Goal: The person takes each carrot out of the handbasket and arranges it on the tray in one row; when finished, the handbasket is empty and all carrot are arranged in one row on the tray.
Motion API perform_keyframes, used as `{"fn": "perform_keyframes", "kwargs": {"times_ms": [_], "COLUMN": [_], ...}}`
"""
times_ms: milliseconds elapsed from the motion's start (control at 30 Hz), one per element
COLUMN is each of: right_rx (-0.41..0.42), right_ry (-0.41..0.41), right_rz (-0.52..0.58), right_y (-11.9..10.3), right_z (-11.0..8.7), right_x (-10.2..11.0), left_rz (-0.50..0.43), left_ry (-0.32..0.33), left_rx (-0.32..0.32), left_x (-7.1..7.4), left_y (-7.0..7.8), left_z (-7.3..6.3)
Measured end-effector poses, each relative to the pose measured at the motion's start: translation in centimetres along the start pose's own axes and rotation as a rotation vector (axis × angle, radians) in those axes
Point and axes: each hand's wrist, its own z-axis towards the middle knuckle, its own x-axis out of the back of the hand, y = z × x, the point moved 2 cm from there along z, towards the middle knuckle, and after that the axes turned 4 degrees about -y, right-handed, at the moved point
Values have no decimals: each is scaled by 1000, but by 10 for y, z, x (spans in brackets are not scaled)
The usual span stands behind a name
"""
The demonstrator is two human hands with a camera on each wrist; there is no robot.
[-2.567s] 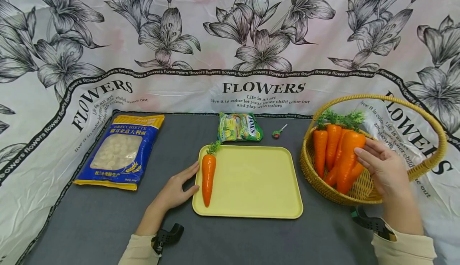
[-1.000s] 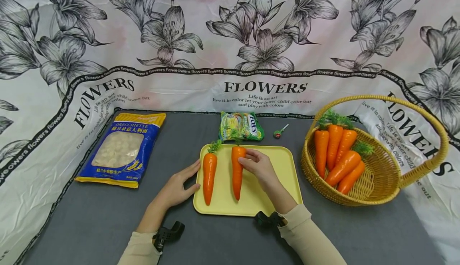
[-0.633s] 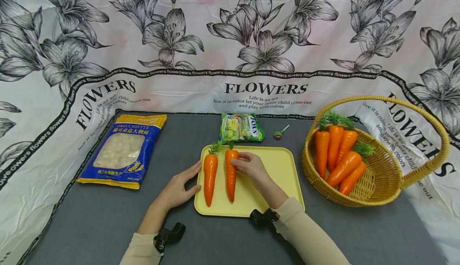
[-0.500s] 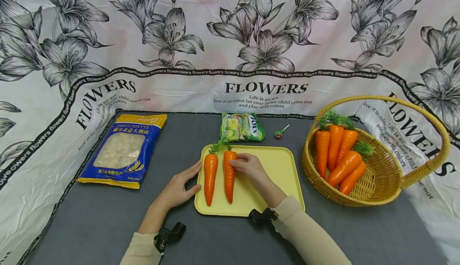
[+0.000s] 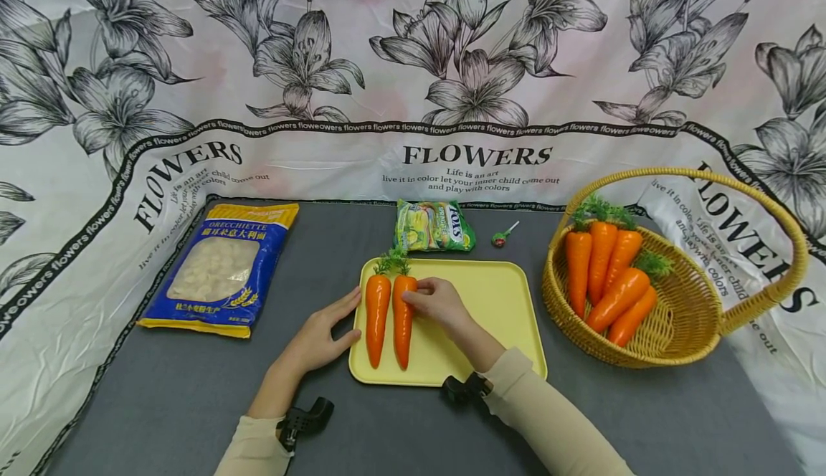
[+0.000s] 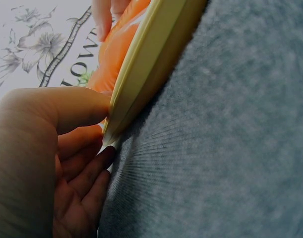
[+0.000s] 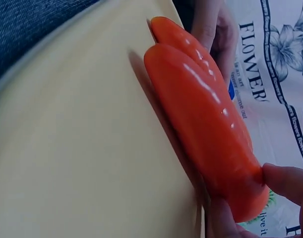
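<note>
Two orange carrots with green tops lie side by side at the left of the yellow tray [image 5: 471, 325]. My right hand [image 5: 445, 305] pinches the right-hand carrot [image 5: 403, 329] near its leafy end; the right wrist view shows thumb and finger on either side of that thick end. Close beside it, the other carrot [image 5: 376, 325] has no hand on it. My left hand [image 5: 316, 340] touches the tray's left edge with thumb and fingertips set apart, fingers fairly straight. In the left wrist view, the thumb [image 6: 87, 106] meets the tray rim.
A wicker basket [image 5: 684, 340] with a tall handle stands at the right, holding several carrots. Behind the tray lie a green candy bag [image 5: 434, 226] and a lollipop [image 5: 500, 239]. A blue and yellow orecchiette pack [image 5: 219, 272] lies at the left.
My right hand has taken a carrot from the basket, brought it left over the tray and moved it beside the first carrot. The left hand has stayed at the tray's edge.
</note>
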Motion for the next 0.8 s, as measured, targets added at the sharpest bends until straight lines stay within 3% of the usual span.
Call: {"fn": "perform_keyframes", "kwargs": {"times_ms": [233,433,567,800], "right_rx": [48,91,121,82], "right_ry": [12,28,25,-10], "right_rz": [-310,-458,-519,-450], "right_y": [-4,-6,-7,-11], "right_z": [-4,-6,-6,-11], "right_x": [5,12,15,22], "left_rz": [-1,-4,12,19], "left_ry": [-2,-4,-2,-1], "left_rx": [6,7,-1,-4], "left_x": [1,2,1,0], "left_y": [2,3,2,2], "left_z": [0,0,0,-1]}}
